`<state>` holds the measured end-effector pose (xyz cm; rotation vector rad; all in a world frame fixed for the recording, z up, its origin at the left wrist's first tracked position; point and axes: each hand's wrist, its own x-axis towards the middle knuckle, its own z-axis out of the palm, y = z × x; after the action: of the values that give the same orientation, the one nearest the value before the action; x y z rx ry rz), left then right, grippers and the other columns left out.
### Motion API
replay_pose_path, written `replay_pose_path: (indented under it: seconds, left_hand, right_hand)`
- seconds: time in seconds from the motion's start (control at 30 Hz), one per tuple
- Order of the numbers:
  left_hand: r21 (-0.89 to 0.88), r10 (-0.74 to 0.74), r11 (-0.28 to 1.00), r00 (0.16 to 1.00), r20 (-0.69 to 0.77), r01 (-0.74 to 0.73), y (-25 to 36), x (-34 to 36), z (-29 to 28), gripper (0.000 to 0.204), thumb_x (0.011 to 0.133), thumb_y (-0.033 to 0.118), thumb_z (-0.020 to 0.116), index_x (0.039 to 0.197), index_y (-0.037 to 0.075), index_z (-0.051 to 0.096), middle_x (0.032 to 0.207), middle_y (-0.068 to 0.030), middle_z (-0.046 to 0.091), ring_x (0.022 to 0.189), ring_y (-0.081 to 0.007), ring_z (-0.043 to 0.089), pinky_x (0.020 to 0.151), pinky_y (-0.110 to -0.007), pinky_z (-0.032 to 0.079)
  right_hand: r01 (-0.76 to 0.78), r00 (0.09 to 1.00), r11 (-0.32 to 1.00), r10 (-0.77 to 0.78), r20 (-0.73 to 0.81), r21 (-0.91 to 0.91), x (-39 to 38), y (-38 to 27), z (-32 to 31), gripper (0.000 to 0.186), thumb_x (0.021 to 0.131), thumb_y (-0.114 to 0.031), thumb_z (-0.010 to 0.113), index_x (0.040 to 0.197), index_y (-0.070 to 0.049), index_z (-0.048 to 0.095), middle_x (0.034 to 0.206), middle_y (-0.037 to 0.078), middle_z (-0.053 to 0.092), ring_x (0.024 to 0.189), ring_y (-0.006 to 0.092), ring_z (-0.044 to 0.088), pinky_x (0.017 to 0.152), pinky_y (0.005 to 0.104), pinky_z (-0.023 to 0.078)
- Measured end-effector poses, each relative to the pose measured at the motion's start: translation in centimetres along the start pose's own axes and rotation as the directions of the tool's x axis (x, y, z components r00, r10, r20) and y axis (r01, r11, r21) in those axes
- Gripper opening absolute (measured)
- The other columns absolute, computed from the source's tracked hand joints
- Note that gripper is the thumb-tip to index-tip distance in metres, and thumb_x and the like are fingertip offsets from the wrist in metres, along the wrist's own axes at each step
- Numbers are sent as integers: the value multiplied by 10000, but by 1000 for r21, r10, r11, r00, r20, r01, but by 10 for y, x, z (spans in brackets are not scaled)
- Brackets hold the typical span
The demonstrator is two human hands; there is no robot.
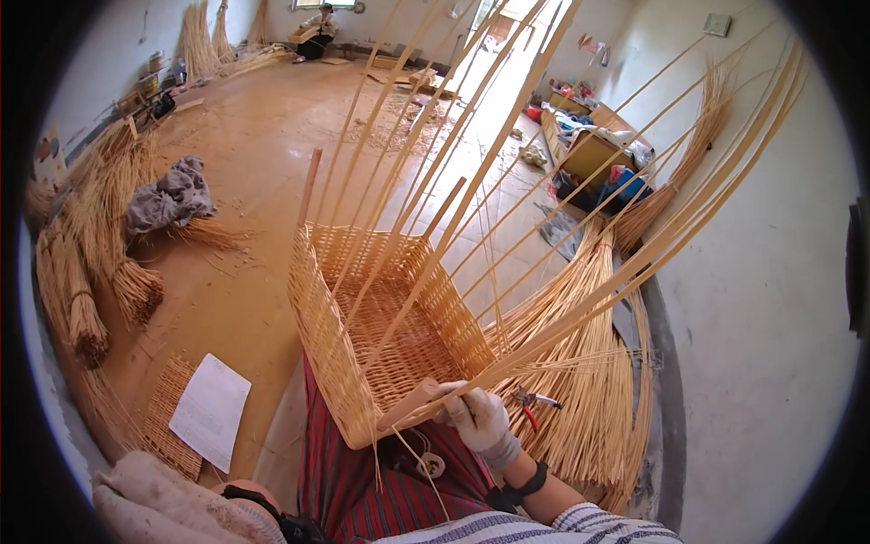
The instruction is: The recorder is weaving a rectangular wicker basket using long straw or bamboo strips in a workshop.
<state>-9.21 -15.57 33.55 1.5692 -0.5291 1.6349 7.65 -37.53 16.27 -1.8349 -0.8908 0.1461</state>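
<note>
A rectangular wicker basket rests tilted on my lap, its open side facing away from me. Several long pale willow rods rise from its walls and fan up to the right. My right hand, in a white glove, is closed around a few of these rods at the basket's near right corner, beside a wooden corner stake. My left hand, in a worn beige glove, lies low at the lower left, away from the basket. Nothing shows in it, and its fingers are unclear.
Red-handled shears lie on a willow bundle right of my hand. More bundles and a grey cloth lie left. A white sheet rests on a woven mat. Another person sits by the far wall.
</note>
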Motion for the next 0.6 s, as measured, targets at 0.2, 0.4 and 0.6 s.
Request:
replay_pose_path:
  seconds: [0.2, 0.4, 0.6]
  left_hand:
    - [-15, -1, 1000, 1000, -5, 1, -8, -2, 5, 305, 1014, 273, 584, 1074, -25, 611, 954, -71, 633, 814, -157, 629, 719, -298, 523]
    - [-13, -5, 1000, 1000, -20, 4, -8, -4, 5, 357, 1020, 327, 576, 1074, -25, 603, 939, -67, 625, 811, -160, 623, 720, -300, 517]
    - [-21, -7, 1000, 1000, -24, 7, -8, 0, 6, 410, 1026, 381, 567, 1074, -25, 594, 925, -63, 616, 808, -163, 617, 721, -302, 512]
  right_hand:
    - [-17, 1000, 1000, 17, 2, 9, -2, 10, 0, 199, 1058, -118, 563, 1159, -32, 711, 788, 98, 751, 704, 169, 757, 645, 280, 594]
    - [0, 1000, 999, 0, 11, 54, -3, 16, 0, 210, 1069, -137, 557, 1174, -34, 706, 746, 77, 731, 675, 150, 734, 630, 272, 578]
    - [-27, 998, 998, 24, 63, 49, 0, 14, -1, 204, 1066, -149, 568, 1178, -49, 707, 704, 56, 707, 650, 148, 721, 610, 280, 567]
